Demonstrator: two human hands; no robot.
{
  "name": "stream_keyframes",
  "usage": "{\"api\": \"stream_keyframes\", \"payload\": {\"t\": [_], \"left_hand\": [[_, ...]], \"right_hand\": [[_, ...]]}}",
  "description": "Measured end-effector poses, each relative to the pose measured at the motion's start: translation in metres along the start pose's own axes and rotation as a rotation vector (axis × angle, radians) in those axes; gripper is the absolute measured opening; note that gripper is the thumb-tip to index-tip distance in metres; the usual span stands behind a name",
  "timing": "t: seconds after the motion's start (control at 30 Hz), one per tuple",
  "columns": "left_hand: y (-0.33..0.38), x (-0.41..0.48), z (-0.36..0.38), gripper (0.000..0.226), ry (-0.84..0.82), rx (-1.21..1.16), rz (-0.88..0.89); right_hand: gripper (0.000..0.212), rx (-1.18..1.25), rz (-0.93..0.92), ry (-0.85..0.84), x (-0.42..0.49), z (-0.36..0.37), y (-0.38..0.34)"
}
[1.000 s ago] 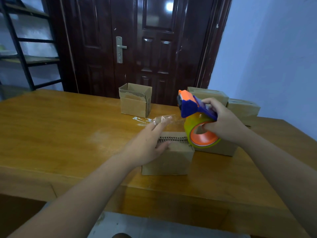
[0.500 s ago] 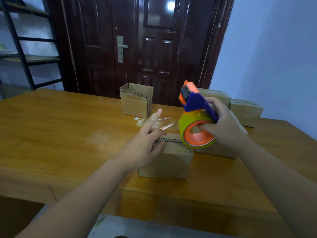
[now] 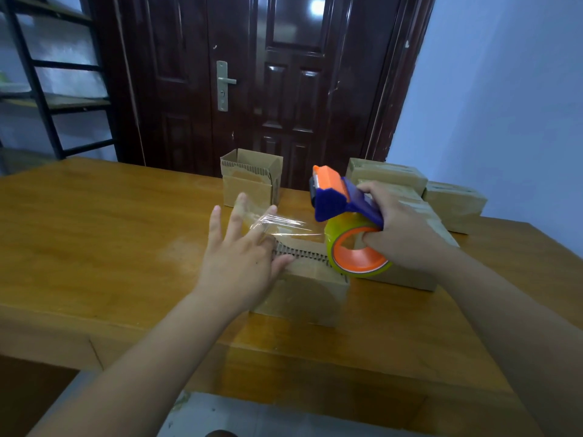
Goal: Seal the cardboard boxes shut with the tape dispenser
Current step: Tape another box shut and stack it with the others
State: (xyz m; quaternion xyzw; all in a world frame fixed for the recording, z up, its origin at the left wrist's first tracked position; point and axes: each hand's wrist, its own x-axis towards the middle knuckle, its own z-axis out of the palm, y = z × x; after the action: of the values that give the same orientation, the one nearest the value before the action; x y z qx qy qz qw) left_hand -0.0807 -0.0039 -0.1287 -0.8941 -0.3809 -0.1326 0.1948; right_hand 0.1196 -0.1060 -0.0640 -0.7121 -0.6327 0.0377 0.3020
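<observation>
A small cardboard box point(image 3: 307, 291) lies near the table's front edge, its corrugated top edge showing. My left hand point(image 3: 236, 257) rests on the box's left top with fingers spread and straight; a strip of clear tape point(image 3: 277, 223) sticks to its fingertips. The strip runs right to the tape dispenser point(image 3: 344, 222), blue and orange with a yellowish roll on an orange core. My right hand point(image 3: 400, 228) grips the dispenser, thumb inside the core, holding it above the box's right end.
An open-topped cardboard box point(image 3: 250, 176) stands at the table's far edge. Several closed boxes point(image 3: 451, 205) are stacked at the right, behind my right hand. The wooden table point(image 3: 94, 234) stretches left. A dark door and a black shelf rack stand behind.
The left hand's fingers have spread and lifted, with the tape strip stretched out longer. The dispenser has tilted and shifted slightly right and lower over the box.
</observation>
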Motion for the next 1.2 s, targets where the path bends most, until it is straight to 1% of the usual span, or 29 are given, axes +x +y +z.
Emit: {"api": "stream_keyframes", "payload": {"t": [0.07, 0.2, 0.33, 0.4, 0.43, 0.47, 0.53, 0.57, 0.6, 0.7, 0.77, 0.8, 0.87, 0.97, 1.03, 1.1, 1.2], "left_hand": [[0.003, -0.001, -0.009, 0.086, -0.095, 0.05, -0.05], [0.008, 0.001, -0.021, 0.079, -0.222, 0.14, -0.153], [0.011, 0.005, -0.033, 0.074, -0.4, 0.063, -0.248], [0.006, 0.007, -0.033, 0.077, -0.412, -0.031, -0.275], [0.0, 0.009, -0.028, 0.077, -0.382, -0.123, -0.258], [-0.005, 0.009, -0.024, 0.076, -0.348, -0.277, -0.217], [-0.015, 0.008, -0.015, 0.072, -0.333, -0.78, -0.146], [-0.016, 0.006, -0.013, 0.071, -0.343, -1.043, -0.152], [-0.016, 0.003, -0.012, 0.069, -0.334, -1.251, -0.193], [-0.015, 0.001, -0.011, 0.06, -0.233, -1.649, -0.428], [-0.016, 0.002, -0.009, 0.043, -0.181, -1.854, -0.581], [-0.016, 0.002, -0.01, 0.032, -0.156, -1.906, -0.651], [-0.016, 0.003, -0.008, 0.017, -0.089, -1.952, -0.76], [-0.017, 0.005, -0.002, 0.014, 0.0, -1.972, -0.847], [-0.02, 0.004, 0.001, 0.013, 0.025, -1.979, -0.885], [-0.022, 0.002, 0.005, 0.014, 0.045, -1.969, -0.887], [-0.022, 0.001, 0.007, 0.012, 0.062, -1.885, -0.836]], "right_hand": [[0.049, -0.026, -0.022, -0.017, 0.002, 0.0, -0.007], [0.055, -0.058, -0.057, -0.058, 0.004, 0.004, -0.018], [0.052, -0.117, -0.073, -0.071, 0.008, 0.007, -0.021], [0.052, -0.13, -0.07, -0.071, 0.008, 0.006, -0.022], [0.053, -0.116, -0.07, -0.071, 0.007, 0.006, -0.022], [0.054, -0.098, -0.073, -0.072, 0.006, 0.006, -0.022], [0.055, -0.076, -0.077, -0.068, 0.005, 0.006, -0.022], [0.054, -0.074, -0.078, -0.065, 0.005, 0.006, -0.022], [0.055, -0.076, -0.079, -0.066, 0.005, 0.007, -0.022], [0.057, -0.096, -0.075, -0.074, 0.006, 0.008, -0.024], [0.057, -0.101, -0.071, -0.074, 0.006, 0.009, -0.024], [0.056, -0.102, -0.071, -0.073, 0.007, 0.009, -0.024], [0.056, -0.101, -0.069, -0.069, 0.007, 0.01, -0.024], [0.055, -0.087, -0.061, -0.059, 0.006, 0.01, -0.025], [0.055, -0.07, -0.05, -0.046, 0.006, 0.01, -0.023], [0.053, -0.051, -0.039, -0.026, 0.005, 0.01, -0.02], [0.05, -0.02, -0.021, 0.014, 0.001, 0.01, -0.015]]}}
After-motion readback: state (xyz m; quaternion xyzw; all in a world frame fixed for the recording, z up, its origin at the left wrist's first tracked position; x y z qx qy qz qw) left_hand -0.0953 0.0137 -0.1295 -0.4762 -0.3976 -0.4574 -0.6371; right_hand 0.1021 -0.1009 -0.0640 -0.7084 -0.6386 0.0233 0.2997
